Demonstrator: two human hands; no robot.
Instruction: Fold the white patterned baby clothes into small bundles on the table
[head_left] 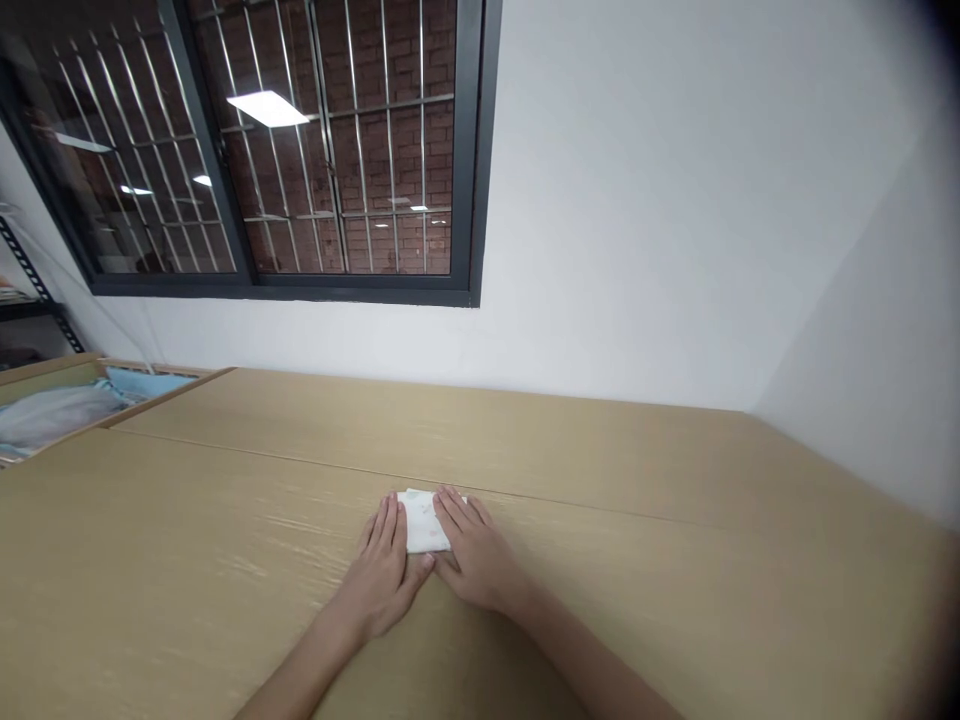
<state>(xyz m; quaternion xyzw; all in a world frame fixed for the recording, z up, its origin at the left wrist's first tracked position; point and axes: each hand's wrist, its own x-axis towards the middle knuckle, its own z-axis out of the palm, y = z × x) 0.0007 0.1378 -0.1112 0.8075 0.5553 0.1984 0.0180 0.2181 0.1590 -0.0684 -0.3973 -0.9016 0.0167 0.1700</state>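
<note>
A small, folded white cloth [426,522] with faint printed marks lies flat on the tan tabletop [225,560]. My left hand [385,570] rests along its left edge, fingers stretched forward and thumb pointing in at the near edge. From the other side, my right hand [474,548] lies flat over the cloth's right part, with its fingertips near the far edge. The two thumbs almost meet just in front of the cloth. Part of the cloth's right side is hidden under my right fingers.
A seam crosses the tabletop just beyond the cloth. At the far left, a wooden-edged bin [161,395] holds pale plastic-wrapped items. Behind stand a white wall [637,220] and a dark-framed window [360,290] with bars. A black metal shelf [45,290] shows at the left.
</note>
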